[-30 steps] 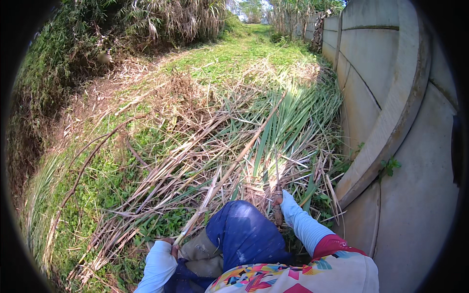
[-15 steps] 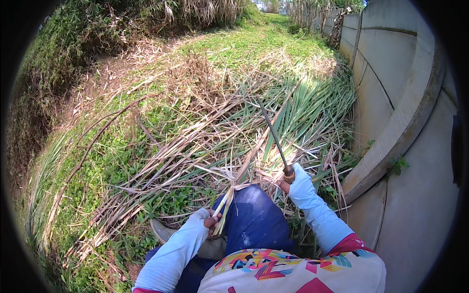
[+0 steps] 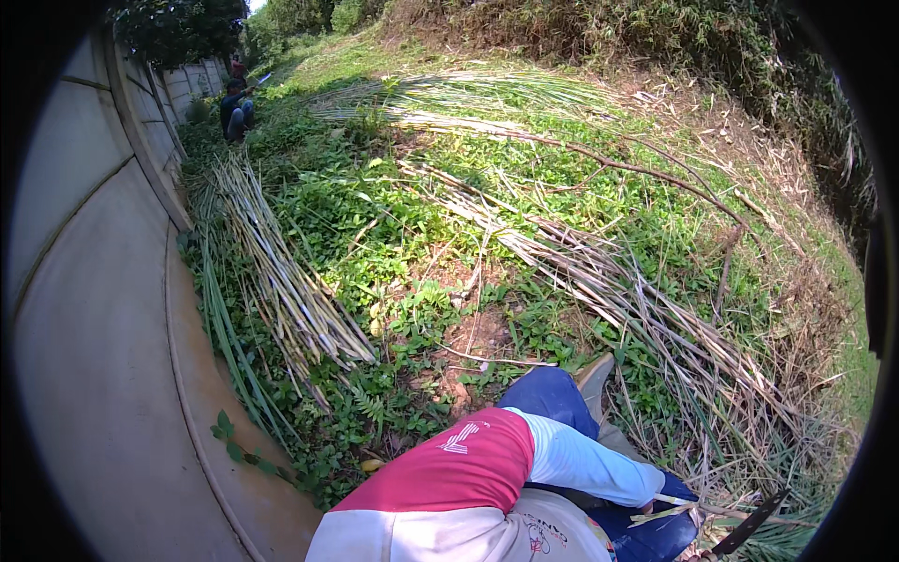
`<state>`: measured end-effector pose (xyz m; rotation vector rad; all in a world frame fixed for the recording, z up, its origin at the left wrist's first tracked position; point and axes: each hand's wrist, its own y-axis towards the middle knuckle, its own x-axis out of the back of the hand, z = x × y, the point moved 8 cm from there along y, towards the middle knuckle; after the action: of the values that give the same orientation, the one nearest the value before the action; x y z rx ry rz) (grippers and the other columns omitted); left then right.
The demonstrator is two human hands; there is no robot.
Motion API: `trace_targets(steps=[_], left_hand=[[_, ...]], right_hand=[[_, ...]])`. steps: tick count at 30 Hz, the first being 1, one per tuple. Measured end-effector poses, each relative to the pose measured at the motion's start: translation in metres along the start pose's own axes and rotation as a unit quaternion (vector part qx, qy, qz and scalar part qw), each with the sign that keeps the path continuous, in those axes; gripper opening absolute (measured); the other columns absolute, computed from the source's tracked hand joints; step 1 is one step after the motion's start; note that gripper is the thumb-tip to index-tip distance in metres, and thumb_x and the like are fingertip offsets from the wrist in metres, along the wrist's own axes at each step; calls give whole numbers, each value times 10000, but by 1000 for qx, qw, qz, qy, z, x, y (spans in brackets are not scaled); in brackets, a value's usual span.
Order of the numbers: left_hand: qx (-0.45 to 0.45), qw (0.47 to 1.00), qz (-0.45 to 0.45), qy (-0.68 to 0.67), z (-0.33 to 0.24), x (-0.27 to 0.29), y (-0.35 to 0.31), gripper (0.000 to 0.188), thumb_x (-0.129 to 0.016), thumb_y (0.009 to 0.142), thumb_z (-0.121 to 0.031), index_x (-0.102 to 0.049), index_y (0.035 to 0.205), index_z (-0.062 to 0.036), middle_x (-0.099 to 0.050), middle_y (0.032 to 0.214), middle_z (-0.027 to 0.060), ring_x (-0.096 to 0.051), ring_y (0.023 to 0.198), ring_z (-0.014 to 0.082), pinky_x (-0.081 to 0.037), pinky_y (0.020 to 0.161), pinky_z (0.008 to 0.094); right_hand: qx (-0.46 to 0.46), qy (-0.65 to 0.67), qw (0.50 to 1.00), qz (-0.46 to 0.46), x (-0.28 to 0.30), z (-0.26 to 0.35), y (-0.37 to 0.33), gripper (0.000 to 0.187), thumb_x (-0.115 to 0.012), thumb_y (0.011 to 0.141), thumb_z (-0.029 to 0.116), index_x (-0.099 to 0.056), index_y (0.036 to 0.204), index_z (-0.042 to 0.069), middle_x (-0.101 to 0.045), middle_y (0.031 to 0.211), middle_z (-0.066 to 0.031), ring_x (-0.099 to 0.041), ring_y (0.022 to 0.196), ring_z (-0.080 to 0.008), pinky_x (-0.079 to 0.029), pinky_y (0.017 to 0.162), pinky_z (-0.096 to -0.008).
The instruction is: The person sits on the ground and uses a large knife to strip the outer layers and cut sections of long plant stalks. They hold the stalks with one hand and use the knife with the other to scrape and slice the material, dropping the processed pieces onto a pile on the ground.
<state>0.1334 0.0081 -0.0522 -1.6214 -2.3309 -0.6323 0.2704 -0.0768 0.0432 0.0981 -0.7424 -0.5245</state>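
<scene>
My left arm, in a red sleeve and pale blue sleeve cover, reaches to the lower right. At its end my left hand [image 3: 644,511], mostly hidden, is closed on a pale, leafy stalk [image 3: 676,507] over my blue trouser leg [image 3: 681,536]. The dark blade of a long knife [image 3: 755,525] slants up beside the stalk near the bottom right edge. My right hand is outside the picture.
A concrete wall [image 3: 84,309] curves along the left. A bundle of cut stalks [image 3: 281,272] lies beside it; dry stalks [image 3: 599,272] lie right of centre. A bent branch [image 3: 646,169] lies beyond. A person [image 3: 236,114] crouches far off by the wall.
My view has swung left, bringing the other wall side, the stalk bundle and the crouching person into sight. My right hand has left the picture; my left still holds the stalk.
</scene>
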Motion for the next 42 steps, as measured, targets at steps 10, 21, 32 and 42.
trace_targets(steps=[10,21,32,42], left_hand=[[33,999,10,-13,4,12,-5,947,-906,637,-98,-513,1493,-202,-630,1387,127,-541,1357,312,-433,1070,413],[69,997,-31,26,-2,27,-17,712,-863,699,-166,-596,1359,-179,-668,1272,139,-608,1221,323,-487,974,410],[313,940,-88,103,-58,68,-55,415,-806,735,-284,-752,1084,-66,-751,1023,163,-708,972,388,-557,839,440],[193,962,-147,126,-162,95,18,257,-745,822,-230,-698,944,-8,-690,826,248,-701,808,444,-551,716,501]], right_hand=[[1,-10,1000,3,11,-7,-10,359,-724,902,147,-556,1196,30,-626,934,-97,-592,820,-197,-522,734,-352],[6,-9,1000,-25,45,-39,-23,362,-680,946,148,-565,1268,28,-653,981,-138,-629,851,-240,-546,761,-384],[-166,-26,980,104,55,-29,-32,486,-673,950,119,-498,1401,71,-631,1146,-171,-627,962,-223,-538,855,-336],[-38,227,972,-50,78,-83,-38,501,-564,910,-6,-483,1405,-11,-586,1054,-1,-535,868,-90,-443,765,-223]])
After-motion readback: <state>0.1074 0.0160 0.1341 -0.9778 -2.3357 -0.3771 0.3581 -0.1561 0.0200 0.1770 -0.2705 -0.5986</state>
